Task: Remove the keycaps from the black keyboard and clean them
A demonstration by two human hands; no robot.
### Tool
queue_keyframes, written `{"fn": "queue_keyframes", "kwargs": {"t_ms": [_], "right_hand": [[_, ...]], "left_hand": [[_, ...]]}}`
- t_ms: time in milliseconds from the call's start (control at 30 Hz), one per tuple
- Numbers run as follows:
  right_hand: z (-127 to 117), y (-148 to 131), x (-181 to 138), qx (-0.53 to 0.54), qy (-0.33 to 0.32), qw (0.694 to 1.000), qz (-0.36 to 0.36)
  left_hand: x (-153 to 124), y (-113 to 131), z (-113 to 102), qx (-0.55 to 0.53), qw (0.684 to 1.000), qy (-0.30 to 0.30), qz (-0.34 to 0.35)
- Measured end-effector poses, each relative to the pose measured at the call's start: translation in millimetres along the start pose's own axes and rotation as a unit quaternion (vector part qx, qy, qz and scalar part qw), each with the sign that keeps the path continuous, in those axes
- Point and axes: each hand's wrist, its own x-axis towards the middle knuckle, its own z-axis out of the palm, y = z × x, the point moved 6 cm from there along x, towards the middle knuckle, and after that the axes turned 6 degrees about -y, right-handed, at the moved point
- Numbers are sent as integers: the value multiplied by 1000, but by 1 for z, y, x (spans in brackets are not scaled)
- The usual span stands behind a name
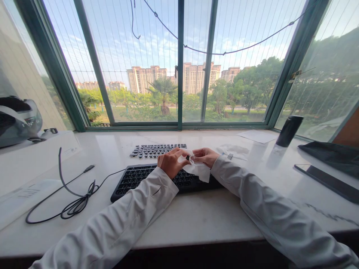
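Over the black keyboard [134,181], my two hands meet in the middle of the head view. Between finger and thumb, my left hand [171,163] pinches a small black keycap [187,158]. My right hand [206,157] grips a white tissue [199,171] against the keycap, and the tissue's loose end hangs down over the keys. The keyboard's base shows bare switch positions where keycaps are off. Behind it, many loose black keycaps [157,150] lie in rows on the white counter. My forearms and sleeves hide part of the keyboard's front and right end.
A bundled black cable [80,201] lies left of the keyboard. At the right are a phone [327,183], a black cylinder [289,130], a dark cloth [333,157] and a white paper sheet [257,136]. A helmet [19,119] rests on a white box [42,157] at left.
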Motion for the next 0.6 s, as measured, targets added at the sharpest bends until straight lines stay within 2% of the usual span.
{"fn": "queue_keyframes", "kwargs": {"t_ms": [100, 167, 200, 267, 333, 367, 433, 533, 600], "right_hand": [[-19, -6, -2, -84, 77, 993, -11], [-39, -18, -9, -211, 174, 961, -46], [-49, -27, -14, -294, 228, 925, -70], [-62, -43, -26, -466, 313, 822, -100], [-74, -50, -34, -583, 360, 724, -78], [-81, -49, -36, -616, 373, 692, -52], [-93, -41, -36, -646, 371, 667, 8], [-101, -25, -31, -653, 341, 672, 77], [-95, -25, -30, -653, 339, 674, 73]], "left_hand": [[2, -2, -2, -8, 1000, 10, -2], [4, -5, -3, -22, 1000, 12, -3], [5, -6, -3, -33, 999, 10, -2], [8, -10, -1, -55, 998, -3, -12], [10, -15, 3, -73, 996, -26, -36], [11, -17, 5, -82, 995, -41, -47], [12, -20, 10, -104, 989, -76, -65], [13, -25, 17, -145, 975, -135, -98], [13, -30, 20, -172, 960, -176, -130]]}}
